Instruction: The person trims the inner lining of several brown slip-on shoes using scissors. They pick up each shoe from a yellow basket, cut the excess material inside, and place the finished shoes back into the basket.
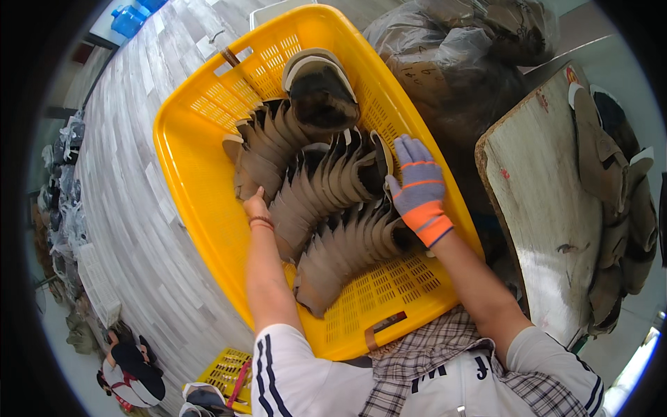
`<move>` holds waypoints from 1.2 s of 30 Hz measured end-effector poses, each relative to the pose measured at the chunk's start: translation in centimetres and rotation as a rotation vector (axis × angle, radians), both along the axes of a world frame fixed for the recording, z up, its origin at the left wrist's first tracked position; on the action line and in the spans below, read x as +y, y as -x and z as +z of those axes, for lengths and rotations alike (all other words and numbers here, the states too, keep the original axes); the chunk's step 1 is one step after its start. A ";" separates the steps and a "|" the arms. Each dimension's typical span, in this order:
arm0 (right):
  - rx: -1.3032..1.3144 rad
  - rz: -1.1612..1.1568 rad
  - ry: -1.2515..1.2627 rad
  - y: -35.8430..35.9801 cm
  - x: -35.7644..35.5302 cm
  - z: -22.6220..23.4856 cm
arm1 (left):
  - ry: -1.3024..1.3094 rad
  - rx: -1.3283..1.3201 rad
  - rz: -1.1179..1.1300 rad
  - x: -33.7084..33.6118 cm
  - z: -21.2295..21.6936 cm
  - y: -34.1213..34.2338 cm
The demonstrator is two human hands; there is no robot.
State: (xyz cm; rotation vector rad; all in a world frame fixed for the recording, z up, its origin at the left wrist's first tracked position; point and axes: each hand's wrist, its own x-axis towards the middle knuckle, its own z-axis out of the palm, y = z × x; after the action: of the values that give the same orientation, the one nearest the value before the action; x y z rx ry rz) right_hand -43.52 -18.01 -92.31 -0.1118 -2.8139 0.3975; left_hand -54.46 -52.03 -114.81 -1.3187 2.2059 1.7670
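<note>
A yellow plastic basket [201, 181] sits in front of me, holding several rows of brown shoe uppers [326, 201] stacked on edge. My left hand [254, 206], bare with a bracelet at the wrist, reaches in at the left end of the middle row, its fingers hidden among the uppers. My right hand [417, 184], in a grey and orange work glove, rests on the right end of the same rows, fingers spread against the uppers. One darker upper [321, 94] lies on top at the basket's far end.
A worn wooden board [542, 208] stands at the right with more brown uppers [618, 208] piled on its far side. Clear plastic bags [451, 55] lie behind the basket. A second yellow basket [222, 372] and a person [132, 372] are at lower left.
</note>
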 end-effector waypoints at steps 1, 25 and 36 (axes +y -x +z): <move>-0.012 -0.023 -0.016 0.1 -0.4 0.8 | 0.345 -0.111 -0.043 -0.8 -0.6 -0.6; -0.338 -0.391 0.413 1.9 4.5 -1.8 | 1.563 0.235 -1.871 20.4 -2.9 14.6; -0.281 -0.359 0.472 1.5 4.9 -2.6 | 1.495 -0.409 -1.940 24.6 -2.8 17.5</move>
State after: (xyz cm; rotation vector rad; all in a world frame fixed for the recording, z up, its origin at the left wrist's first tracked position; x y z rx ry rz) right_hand -45.03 -13.08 -94.89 -0.8149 -2.8154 1.0108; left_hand -71.93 -27.41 -117.58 0.7765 2.2977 -0.7839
